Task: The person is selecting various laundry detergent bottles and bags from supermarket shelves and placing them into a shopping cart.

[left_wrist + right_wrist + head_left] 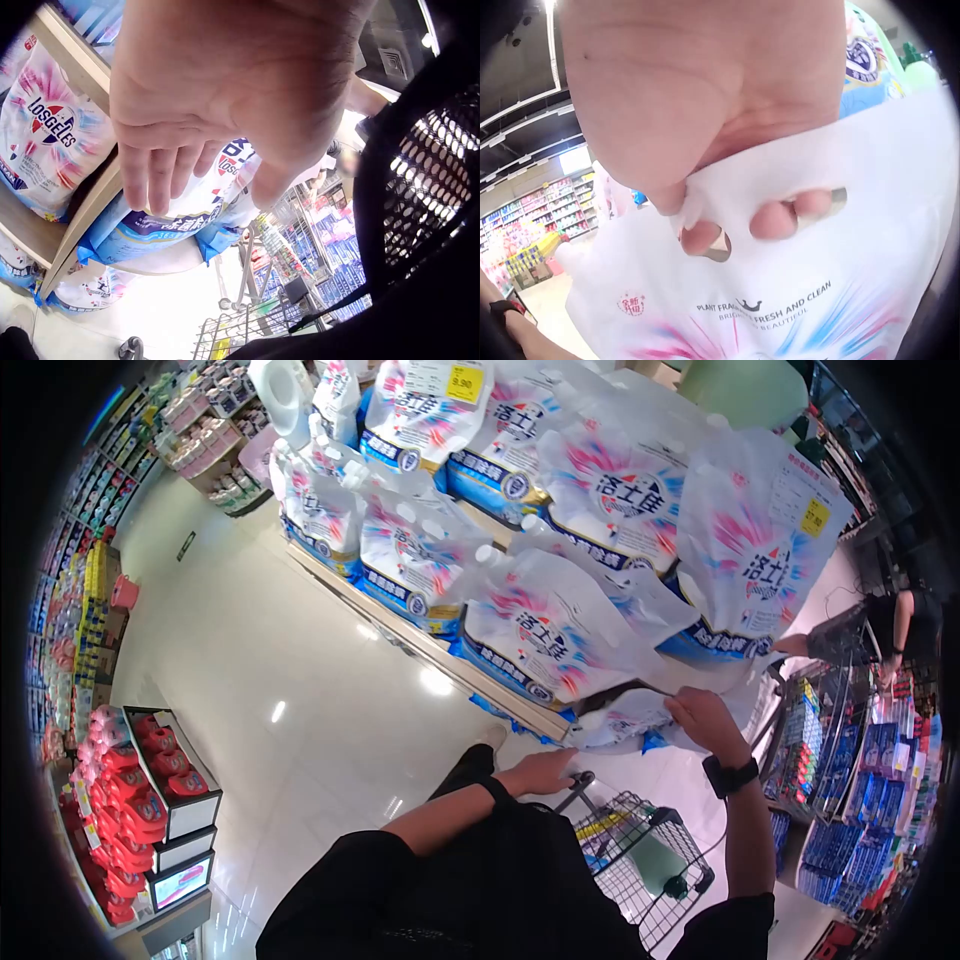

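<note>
My right hand grips a white detergent refill pouch by its top edge. In the right wrist view, fingertips poke through the pouch's handle holes. Pink and blue streaks and English lettering mark its front. The pouch hangs at the near end of the shelf in the head view, seen steeply from above. My left hand is low beside it, near the cart handle. The left wrist view shows that hand's fingers extended, overlapping the pouch's blue lower part, whose printed front is partly hidden behind them.
Similar pouches crowd the wooden display shelf, some with yellow price tags. A wire shopping cart holding a green bottle stands close to my body. Red bottles are stacked at left. Another person is at right beside stocked shelves.
</note>
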A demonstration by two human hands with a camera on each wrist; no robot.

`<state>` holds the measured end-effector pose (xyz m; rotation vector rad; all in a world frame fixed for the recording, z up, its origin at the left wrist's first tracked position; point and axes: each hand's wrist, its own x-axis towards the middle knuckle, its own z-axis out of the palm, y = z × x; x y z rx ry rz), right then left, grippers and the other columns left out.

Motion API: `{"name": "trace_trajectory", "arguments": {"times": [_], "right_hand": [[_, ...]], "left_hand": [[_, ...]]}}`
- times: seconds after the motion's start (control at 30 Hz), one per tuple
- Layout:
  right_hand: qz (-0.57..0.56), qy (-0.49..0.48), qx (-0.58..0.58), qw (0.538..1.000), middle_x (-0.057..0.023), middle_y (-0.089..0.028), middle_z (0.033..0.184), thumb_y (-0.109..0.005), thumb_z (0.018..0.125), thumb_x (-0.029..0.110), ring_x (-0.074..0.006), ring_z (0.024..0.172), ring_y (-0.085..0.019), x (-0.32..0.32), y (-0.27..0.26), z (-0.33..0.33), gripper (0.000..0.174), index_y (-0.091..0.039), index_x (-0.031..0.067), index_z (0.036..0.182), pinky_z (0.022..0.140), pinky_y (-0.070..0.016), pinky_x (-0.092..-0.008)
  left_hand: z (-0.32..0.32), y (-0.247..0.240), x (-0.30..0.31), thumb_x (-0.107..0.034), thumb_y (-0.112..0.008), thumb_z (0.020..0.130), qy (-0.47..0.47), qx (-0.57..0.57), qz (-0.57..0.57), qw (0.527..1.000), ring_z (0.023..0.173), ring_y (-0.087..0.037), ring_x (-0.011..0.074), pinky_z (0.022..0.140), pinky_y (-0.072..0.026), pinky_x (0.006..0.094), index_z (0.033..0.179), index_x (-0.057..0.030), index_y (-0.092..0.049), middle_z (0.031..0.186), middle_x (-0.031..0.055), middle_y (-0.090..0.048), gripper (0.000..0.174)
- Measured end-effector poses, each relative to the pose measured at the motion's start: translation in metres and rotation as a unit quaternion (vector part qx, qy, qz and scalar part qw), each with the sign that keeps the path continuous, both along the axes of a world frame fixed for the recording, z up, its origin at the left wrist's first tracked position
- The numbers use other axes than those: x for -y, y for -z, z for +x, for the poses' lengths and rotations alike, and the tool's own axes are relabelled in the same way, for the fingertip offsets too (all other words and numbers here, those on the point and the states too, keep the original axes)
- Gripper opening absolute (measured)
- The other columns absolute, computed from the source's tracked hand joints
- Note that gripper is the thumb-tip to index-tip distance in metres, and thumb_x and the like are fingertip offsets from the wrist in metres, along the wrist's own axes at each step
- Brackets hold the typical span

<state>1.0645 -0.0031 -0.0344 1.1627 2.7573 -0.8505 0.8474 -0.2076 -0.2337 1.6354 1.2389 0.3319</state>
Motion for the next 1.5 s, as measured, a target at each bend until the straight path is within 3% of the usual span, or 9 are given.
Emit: {"name": "trace_trajectory", "arguments": {"times": [0.3,0.37,0.5,0.7,0.77,0.87,1.37,1.43,1.5], "right_hand": [[0.219,0.135,-0.101,0.961,-0.0155,-0.063,0.08,-0.063,0.085,0.01,-0.0355,0.072,-0.059,0.052,-0.02,-0.004,0.01,-0.063,0.0003,0.082,0.067,-0.0459,-0.0421],[0.278,0.294,-0.175,0.898,-0.0133,-0.064,0.078,-0.063,0.085,0.005,-0.0281,0.071,-0.061,0.073,-0.018,0.0,0.009,-0.062,-0.0035,0.088,0.068,-0.047,-0.0362],[0.193,0.463,-0.221,0.836,-0.0126,-0.061,0.075,-0.057,0.087,0.002,-0.0209,0.068,-0.058,0.14,0.004,0.016,0.007,-0.06,-0.003,0.085,0.065,-0.0454,-0.0331],[-0.009,0.578,0.033,0.815,-0.0153,-0.063,0.076,-0.06,0.089,0.018,-0.0189,0.065,-0.057,0.288,0.098,0.048,0.02,-0.064,-0.0005,0.094,0.063,-0.0453,-0.0316],[-0.067,0.59,0.183,0.783,-0.0269,-0.052,0.112,-0.07,0.079,0.049,-0.0422,0.105,-0.051,0.374,0.132,0.047,0.074,-0.044,-0.0074,0.12,0.091,-0.0428,-0.046],[-0.072,0.616,0.163,0.768,-0.0256,-0.053,0.108,-0.069,0.081,0.046,-0.0395,0.1,-0.051,0.389,0.156,0.03,0.068,-0.047,-0.0066,0.118,0.087,-0.043,-0.0445],[-0.04,0.796,-0.017,0.604,-0.0157,-0.065,0.08,-0.057,0.091,0.025,-0.0191,0.063,-0.055,0.56,0.221,-0.059,0.03,-0.064,-0.0003,0.107,0.061,-0.0443,-0.033],[-0.012,0.765,-0.06,0.641,-0.0129,-0.064,0.075,-0.05,0.094,0.024,-0.0195,0.068,-0.06,0.588,0.243,-0.062,0.037,-0.059,-0.0028,0.118,0.061,-0.0446,-0.0349],[-0.192,0.798,-0.148,0.551,-0.0092,-0.063,0.079,-0.049,0.093,0.02,-0.0152,0.069,-0.057,0.536,0.177,-0.068,0.039,-0.057,-0.0034,0.123,0.06,-0.0431,-0.0326]], "left_hand": [[-0.003,-0.021,-0.011,-0.043,-0.056,0.086,-0.017,0.039,-0.022,0.999,0.102,-0.059,0.0424,0.087,-0.048,0.0462,0.131,0.0069,-0.037,0.118,0.0288,-0.057,0.069],[0.0,-0.016,-0.02,-0.043,-0.055,0.086,-0.025,0.051,-0.003,0.998,0.1,-0.06,0.0424,0.086,-0.0483,0.0464,0.127,0.0085,-0.039,0.116,0.029,-0.057,0.068],[0.004,-0.019,-0.037,-0.042,-0.056,0.086,-0.042,0.022,-0.05,0.998,0.093,-0.062,0.0423,0.08,-0.0492,0.048,0.112,0.008,-0.045,0.109,0.0292,-0.059,0.057],[-0.009,-0.012,-0.049,-0.034,-0.061,0.082,0.018,0.028,-0.079,0.996,0.092,-0.063,0.0411,0.079,-0.0494,0.0477,0.11,0.0075,-0.046,0.105,0.0277,-0.059,0.052],[-0.022,-0.033,-0.061,-0.031,-0.062,0.081,0.046,0.011,-0.105,0.993,0.092,-0.063,0.0414,0.078,-0.0493,0.048,0.114,0.0076,-0.042,0.107,0.0281,-0.059,0.054],[-0.022,-0.03,-0.066,-0.027,-0.06,0.081,0.066,0.024,-0.099,0.993,0.091,-0.062,0.0424,0.077,-0.0491,0.0494,0.124,0.0098,-0.029,0.107,0.0297,-0.058,0.065],[-0.016,0.006,-0.028,-0.032,-0.062,0.079,0.137,-0.015,-0.078,0.987,0.096,-0.062,0.0408,0.081,-0.0485,0.0485,0.116,0.002,-0.042,0.103,0.0245,-0.063,0.054],[-0.027,0.006,-0.004,-0.032,-0.062,0.079,0.142,-0.027,-0.076,0.987,0.096,-0.062,0.0404,0.081,-0.0481,0.0482,0.118,0.0011,-0.043,0.102,0.024,-0.063,0.055],[-0.047,-0.002,0.018,-0.032,-0.061,0.079,0.144,-0.03,-0.091,0.985,0.097,-0.062,0.0402,0.082,-0.048,0.0477,0.118,0.0003,-0.045,0.102,0.0237,-0.063,0.053]]}}
